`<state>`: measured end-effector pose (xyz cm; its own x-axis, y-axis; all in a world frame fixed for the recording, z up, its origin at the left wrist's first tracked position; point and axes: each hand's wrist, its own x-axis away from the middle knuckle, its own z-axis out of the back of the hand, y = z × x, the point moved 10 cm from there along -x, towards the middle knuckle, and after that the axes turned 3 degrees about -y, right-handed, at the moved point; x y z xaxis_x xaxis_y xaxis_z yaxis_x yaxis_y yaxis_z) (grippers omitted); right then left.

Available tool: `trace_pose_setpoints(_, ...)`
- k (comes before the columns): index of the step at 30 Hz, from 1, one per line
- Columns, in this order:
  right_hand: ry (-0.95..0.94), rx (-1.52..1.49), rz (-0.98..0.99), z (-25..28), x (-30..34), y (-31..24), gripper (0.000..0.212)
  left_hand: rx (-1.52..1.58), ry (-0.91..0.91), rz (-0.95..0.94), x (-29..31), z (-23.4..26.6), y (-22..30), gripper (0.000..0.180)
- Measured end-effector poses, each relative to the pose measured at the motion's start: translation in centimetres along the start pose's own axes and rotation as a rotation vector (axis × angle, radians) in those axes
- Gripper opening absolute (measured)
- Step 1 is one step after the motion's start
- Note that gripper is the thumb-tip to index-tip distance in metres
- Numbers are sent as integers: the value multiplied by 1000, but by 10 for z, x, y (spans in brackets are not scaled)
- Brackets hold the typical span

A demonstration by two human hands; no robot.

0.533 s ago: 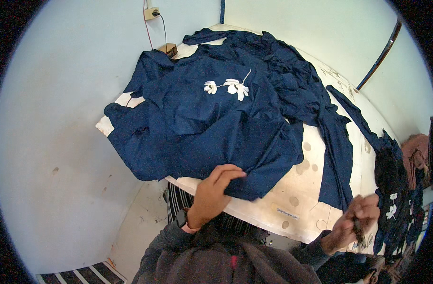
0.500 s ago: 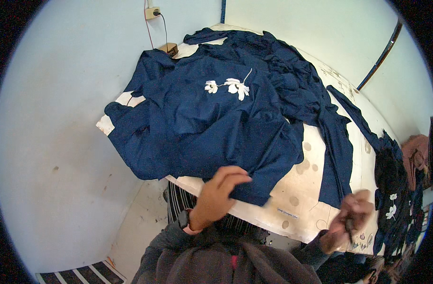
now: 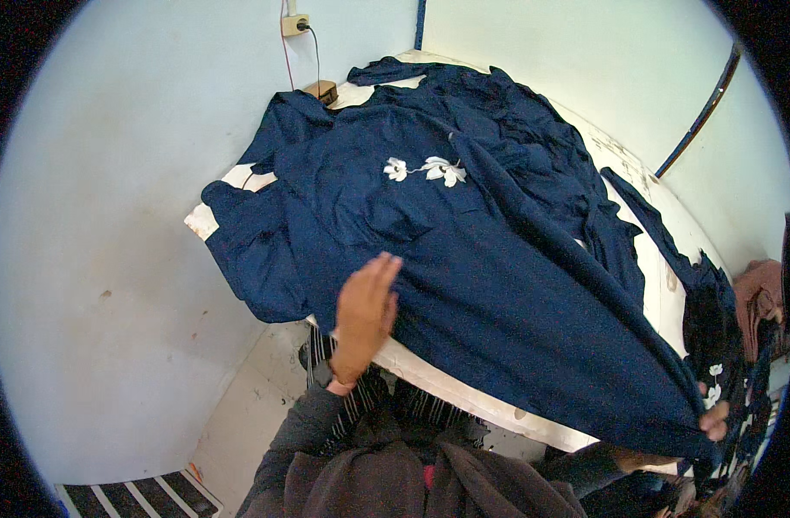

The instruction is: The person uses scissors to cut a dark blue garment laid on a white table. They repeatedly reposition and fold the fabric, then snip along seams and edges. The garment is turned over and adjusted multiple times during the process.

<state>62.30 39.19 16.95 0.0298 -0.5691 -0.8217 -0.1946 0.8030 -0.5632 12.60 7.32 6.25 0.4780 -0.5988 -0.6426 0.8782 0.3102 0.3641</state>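
A navy blue garment (image 3: 464, 285) with white flower decorations (image 3: 442, 170) lies spread over the pale table, its lower part drawn out to the near right. My left hand (image 3: 366, 315) is over the near left part of the cloth, palm down with its fingers stretched out and nothing in them. Out at the right, my right hand (image 3: 714, 421) grips the garment's far right end; the cloth hides much of this hand and its wrist. More crumpled navy cloth (image 3: 541, 147) lies behind the garment.
The table (image 3: 464, 384) shows its near edge in front of me. Dark garments (image 3: 714, 345) with white flowers and a brownish pink cloth (image 3: 760, 293) lie at the right. A small brown box (image 3: 322, 91) sits by the wall below a plugged-in socket (image 3: 296, 26).
The garment's lower part has been pulled to the right and spread flat, covering the bare tabletop there. My right hand moved right with the cloth; my left moved left and onto the cloth.
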Motion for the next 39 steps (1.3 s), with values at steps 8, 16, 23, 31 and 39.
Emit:
trace_pose_setpoints(8,161,349,-312,102,-43,-6,23,31,-518,-87,47,-28,-9,85)
trace_pose_setpoints(16,41,377,-379,105,-86,2,35,1070,-804,18,60,34,-19,52)
trace_pose_setpoints(23,-174,695,-195,-13,-115,97,45,1116,-466,338,-60,70,-107,63)
trace_pose_setpoints(31,-352,1245,-308,-142,-26,110,66,418,-139,221,-94,42,-86,56)
trace_pose_setpoints(39,-1176,174,-305,-332,109,-5,68,388,-644,-398,-47,-1,78,33)
